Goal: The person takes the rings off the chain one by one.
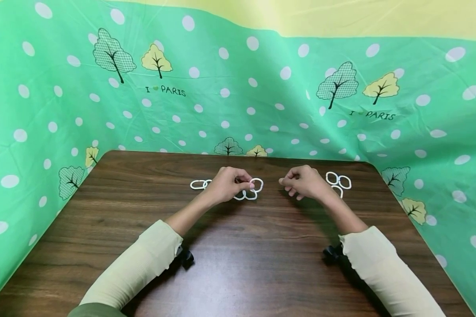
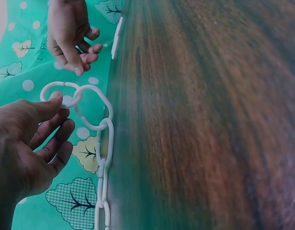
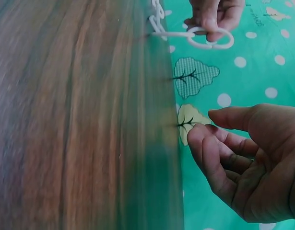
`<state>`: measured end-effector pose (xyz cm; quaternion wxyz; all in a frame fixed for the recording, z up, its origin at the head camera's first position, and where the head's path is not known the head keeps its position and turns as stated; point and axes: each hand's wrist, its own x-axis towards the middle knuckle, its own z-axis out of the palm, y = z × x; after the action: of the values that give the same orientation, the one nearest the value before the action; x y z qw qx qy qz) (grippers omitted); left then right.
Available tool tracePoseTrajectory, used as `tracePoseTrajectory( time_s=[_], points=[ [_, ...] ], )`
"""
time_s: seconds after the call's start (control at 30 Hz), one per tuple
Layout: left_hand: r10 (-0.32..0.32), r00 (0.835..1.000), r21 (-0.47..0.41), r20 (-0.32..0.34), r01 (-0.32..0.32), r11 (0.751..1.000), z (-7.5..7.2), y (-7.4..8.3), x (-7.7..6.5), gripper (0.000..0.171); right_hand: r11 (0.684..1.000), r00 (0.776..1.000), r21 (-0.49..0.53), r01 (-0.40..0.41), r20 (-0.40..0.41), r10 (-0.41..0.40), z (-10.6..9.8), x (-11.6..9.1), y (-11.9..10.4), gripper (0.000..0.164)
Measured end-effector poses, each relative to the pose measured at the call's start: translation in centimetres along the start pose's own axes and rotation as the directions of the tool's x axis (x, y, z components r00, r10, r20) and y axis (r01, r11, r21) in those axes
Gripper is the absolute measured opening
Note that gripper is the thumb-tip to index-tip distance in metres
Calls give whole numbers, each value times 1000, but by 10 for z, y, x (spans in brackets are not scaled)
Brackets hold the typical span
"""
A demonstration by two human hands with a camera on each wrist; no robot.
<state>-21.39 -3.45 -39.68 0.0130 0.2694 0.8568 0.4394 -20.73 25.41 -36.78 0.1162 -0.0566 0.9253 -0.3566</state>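
Note:
My left hand (image 1: 227,185) pinches the end link (image 3: 223,46) of a white plastic chain between thumb and index finger. That end is raised above the table. From it the chain (image 2: 110,139) hangs down in the left wrist view, its links joined one through another, and part of it is hidden behind the hand in the head view. To the right, apart from the chain, my right hand (image 1: 303,181) hovers with loosely bent fingers and nothing between them. Three loose white links (image 1: 338,178) lie on the table just beyond the right hand.
A dark brown wooden table (image 1: 242,255) lies under both hands. Behind it and along its sides hangs a green cloth (image 1: 254,101) with white dots and printed trees. Each forearm wears a pale sleeve (image 1: 131,264) with a black device near the wrist.

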Motion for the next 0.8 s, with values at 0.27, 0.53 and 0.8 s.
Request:
tracePoseTrajectory(
  time_s=[0.27, 0.53, 0.8],
  points=[
    [-10, 1000, -11, -1, 10, 1000, 1, 0, -1, 6, 998, 998, -11, 56, -3, -57, 7, 2, -13, 31],
    [-7, 1000, -13, -8, 6, 1000, 2, -1, -1, 5, 991, 991, -10, 132, -5, -132, 10, 3, -22, 30],
    [5, 1000, 0, -1, -5, 1000, 0, 0, 1, 8, 973, 975, -54, 223, -4, -223, 11, 6, -30, 26]
  ],
)
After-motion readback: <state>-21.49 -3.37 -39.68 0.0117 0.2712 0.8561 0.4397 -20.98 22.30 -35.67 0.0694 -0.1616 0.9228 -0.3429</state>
